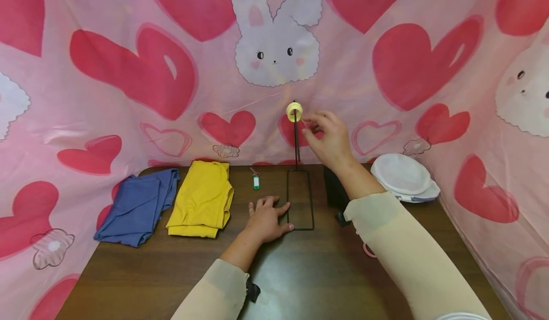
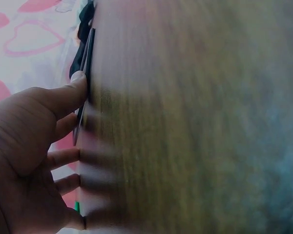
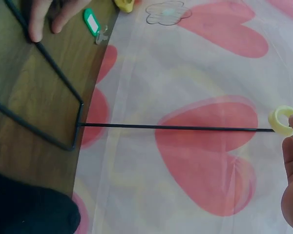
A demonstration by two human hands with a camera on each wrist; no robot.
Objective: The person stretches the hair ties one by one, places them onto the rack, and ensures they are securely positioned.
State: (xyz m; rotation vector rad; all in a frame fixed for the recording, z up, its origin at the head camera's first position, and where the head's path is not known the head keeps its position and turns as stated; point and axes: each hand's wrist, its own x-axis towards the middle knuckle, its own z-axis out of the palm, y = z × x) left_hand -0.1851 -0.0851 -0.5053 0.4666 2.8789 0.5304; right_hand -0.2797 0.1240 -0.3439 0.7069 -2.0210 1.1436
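A black wire stand (image 1: 312, 201) has a rectangular base on the table and a thin upright rod (image 3: 185, 127). At the rod's top sits a pale yellow ring (image 1: 294, 112), the rod passing by its hole. My right hand (image 1: 330, 136) is raised beside it, curled fingertips at the ring's right edge, appearing to pinch it; the contact is small in view. With fingers spread, my left hand (image 1: 267, 220) rests on the table, thumb and index finger pressing the left side of the base. In the left wrist view the thumb (image 2: 71, 95) lies on the wire.
Left of the stand lie folded yellow cloth (image 1: 199, 198), folded blue cloth (image 1: 139, 205) and a key with a green tag (image 1: 256, 182). To the right are a black object (image 1: 336, 189), partly behind my forearm, and white plate-like items (image 1: 401, 173). A patterned curtain (image 1: 274, 139) closes the back.
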